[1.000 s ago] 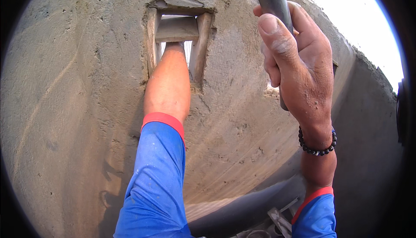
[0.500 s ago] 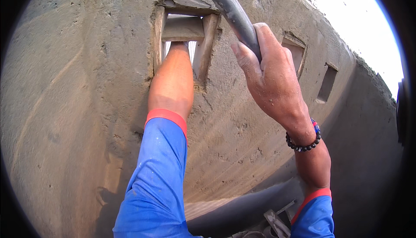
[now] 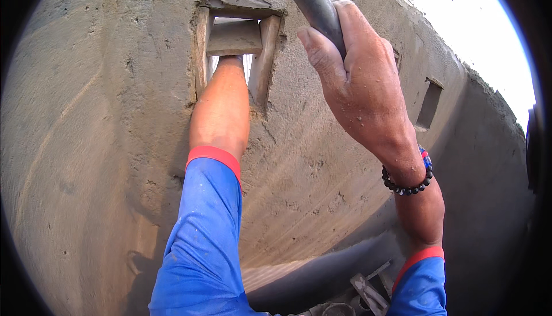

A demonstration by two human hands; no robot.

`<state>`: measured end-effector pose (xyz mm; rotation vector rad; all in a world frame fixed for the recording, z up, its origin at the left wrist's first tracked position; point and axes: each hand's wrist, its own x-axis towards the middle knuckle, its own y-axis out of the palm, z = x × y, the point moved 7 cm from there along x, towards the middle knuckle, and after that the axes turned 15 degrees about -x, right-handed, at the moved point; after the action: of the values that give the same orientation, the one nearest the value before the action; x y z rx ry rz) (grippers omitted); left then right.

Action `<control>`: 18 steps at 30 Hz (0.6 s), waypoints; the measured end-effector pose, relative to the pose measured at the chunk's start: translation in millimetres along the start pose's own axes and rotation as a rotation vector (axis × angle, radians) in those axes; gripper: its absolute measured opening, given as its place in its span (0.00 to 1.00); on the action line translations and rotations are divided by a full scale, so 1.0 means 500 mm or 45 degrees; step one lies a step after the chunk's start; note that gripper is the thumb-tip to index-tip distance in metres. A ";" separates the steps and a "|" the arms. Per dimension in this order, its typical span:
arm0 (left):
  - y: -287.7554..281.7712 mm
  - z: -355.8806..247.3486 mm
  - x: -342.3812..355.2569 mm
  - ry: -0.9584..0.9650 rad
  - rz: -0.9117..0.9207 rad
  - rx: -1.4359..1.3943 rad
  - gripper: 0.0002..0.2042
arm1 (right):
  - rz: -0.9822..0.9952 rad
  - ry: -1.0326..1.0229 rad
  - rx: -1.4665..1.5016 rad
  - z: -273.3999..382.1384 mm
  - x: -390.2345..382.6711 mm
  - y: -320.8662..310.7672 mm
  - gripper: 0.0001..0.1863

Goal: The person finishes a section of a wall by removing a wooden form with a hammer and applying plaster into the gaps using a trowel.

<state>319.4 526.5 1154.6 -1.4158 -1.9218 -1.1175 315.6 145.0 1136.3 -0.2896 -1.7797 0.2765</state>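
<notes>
My right hand (image 3: 365,80) is wrapped round a dark grey, round rod-like handle (image 3: 310,2). It slants up to the left and runs out of the top of the view, so its far end is hidden. My left forearm (image 3: 221,109) reaches up into a square opening in the plastered wall, and the hand and its fingers are hidden inside. Slim side boards (image 3: 265,57) line the opening, with a grey block-like crosspiece (image 3: 234,38) wedged between them above my wrist. Light shows through behind it.
Rough grey-brown plaster covers the wall (image 3: 144,86). Farther right is another rectangular opening (image 3: 429,104), and a second is mostly behind my right hand. A side wall (image 3: 489,189) meets this one at the right. Wooden pieces (image 3: 369,294) and round containers (image 3: 338,309) lie below.
My right hand and the handle have moved up slightly, and the handle's upper end has gone further out of view. My left arm stays in the opening; the view has shifted a little.
</notes>
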 end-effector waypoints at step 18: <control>-0.005 0.010 -0.014 -0.054 0.000 -0.055 0.25 | -0.149 0.096 0.112 0.020 -0.012 0.018 0.10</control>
<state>319.7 526.8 1145.5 -1.4729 -1.9378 -1.1441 307.7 151.2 1125.4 -0.1314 -1.6983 0.2561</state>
